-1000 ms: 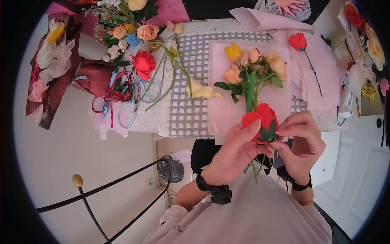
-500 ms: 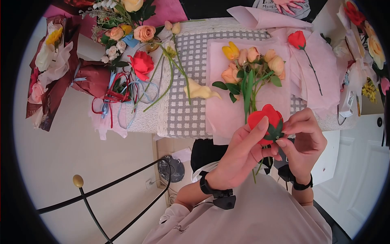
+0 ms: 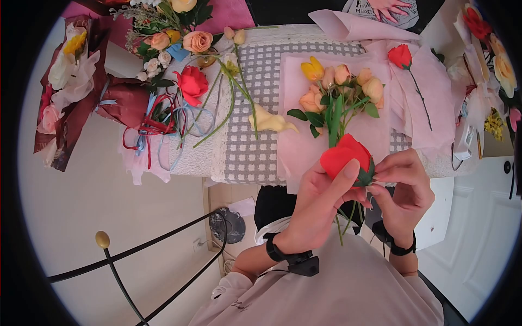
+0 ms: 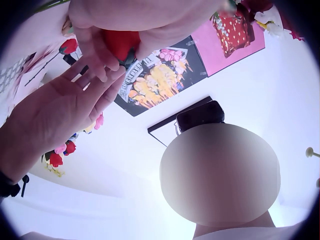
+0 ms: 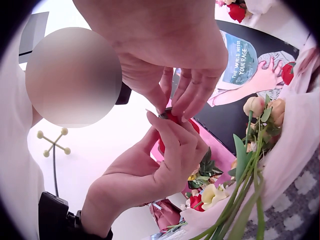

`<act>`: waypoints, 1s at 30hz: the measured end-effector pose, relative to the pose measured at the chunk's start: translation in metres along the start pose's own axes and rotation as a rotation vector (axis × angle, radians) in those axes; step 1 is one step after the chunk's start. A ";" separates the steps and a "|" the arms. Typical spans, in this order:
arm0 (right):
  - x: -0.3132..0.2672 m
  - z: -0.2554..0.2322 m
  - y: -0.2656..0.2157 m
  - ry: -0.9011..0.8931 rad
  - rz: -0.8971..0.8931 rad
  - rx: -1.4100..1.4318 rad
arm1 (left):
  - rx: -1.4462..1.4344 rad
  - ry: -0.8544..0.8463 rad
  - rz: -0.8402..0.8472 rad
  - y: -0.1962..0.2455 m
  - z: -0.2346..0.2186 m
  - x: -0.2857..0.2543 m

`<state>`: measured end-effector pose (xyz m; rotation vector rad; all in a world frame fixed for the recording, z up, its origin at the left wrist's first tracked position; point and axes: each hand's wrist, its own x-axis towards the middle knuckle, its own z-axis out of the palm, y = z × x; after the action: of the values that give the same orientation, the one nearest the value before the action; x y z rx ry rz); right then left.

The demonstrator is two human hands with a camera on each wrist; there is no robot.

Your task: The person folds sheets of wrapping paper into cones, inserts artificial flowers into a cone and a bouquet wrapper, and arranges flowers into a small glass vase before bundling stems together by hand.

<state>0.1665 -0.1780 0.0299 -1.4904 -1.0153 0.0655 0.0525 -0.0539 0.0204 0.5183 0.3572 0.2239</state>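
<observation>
In the head view, my left hand holds a red rose head, thumb across its petals and fingers round the underside. The green sepals at its base point right, toward my right hand. Thumb and forefinger of that hand pinch at the sepals. From the left wrist view, the red petals show between the fingers; in the right wrist view both hands hide most of the flower. Just beyond the hands lies a bunch of peach roses and a yellow tulip, its stems running under the hands.
Pink wrapping paper lies under the bunch on a grey checked cloth. A single red rose rests to the right. Leftward are a loose cream petal piece, another red bloom, tangled ribbons and a wrapped bouquet.
The rose head has turned in my left hand: its sepals faced upward before and now point right, with more red petal showing. My right fingertips stay at its base.
</observation>
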 end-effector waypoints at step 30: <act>-0.013 -0.053 0.063 0.103 0.079 -0.555 | 1.364 0.652 0.955 0.223 -0.122 -0.019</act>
<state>0.2238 -0.2172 -0.0169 -2.0134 -0.9312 -0.2549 -0.0386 0.1834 0.0427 1.9814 0.8767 1.1168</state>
